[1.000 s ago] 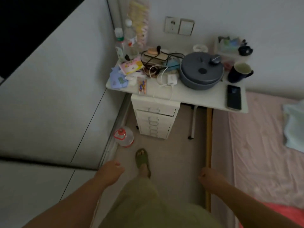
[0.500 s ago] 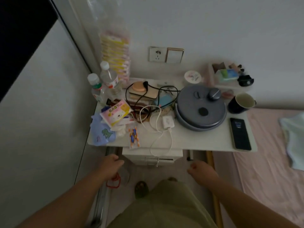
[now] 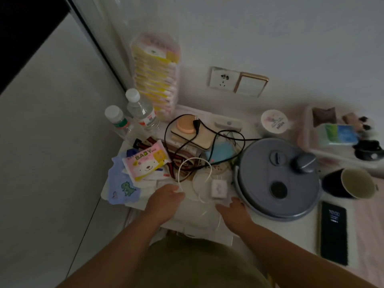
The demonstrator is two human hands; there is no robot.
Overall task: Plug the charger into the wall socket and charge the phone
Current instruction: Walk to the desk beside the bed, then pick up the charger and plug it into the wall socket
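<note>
left hand (image 3: 164, 201) was over the near edge of the white table (image 3: 291, 227), fingers loosely curled, tips at the white cable (image 3: 180, 179) loop — looked like touching it, but whether it was pinched or just brushed, cannot tell. right hand (image 3: 232, 206) was spread loose, fingers relaxed, holding nothing; it sat just short of the white charger (image 3: 218, 189), close but apart. the charger lay flat on the table between the two hands, just beside the grey round pot lid (image 3: 278, 177), its cable looping left and trailing off the front edge. phone (image 3: 333, 232) lay face up at the table's right near corner, screen lit, well apart from both hands. wall socket (image 3: 223, 79) was on the wall above the table, nothing in it, a switch plate (image 3: 252, 84) right beside it. dark mug (image 3: 349, 183) stood between the pot lid and the phone. pink baby wipes pack (image 3: 146, 161) and two water bottles (image 3: 139, 110) were on the left side — black cords (image 3: 207, 129) tangled behind the charger.
</note>
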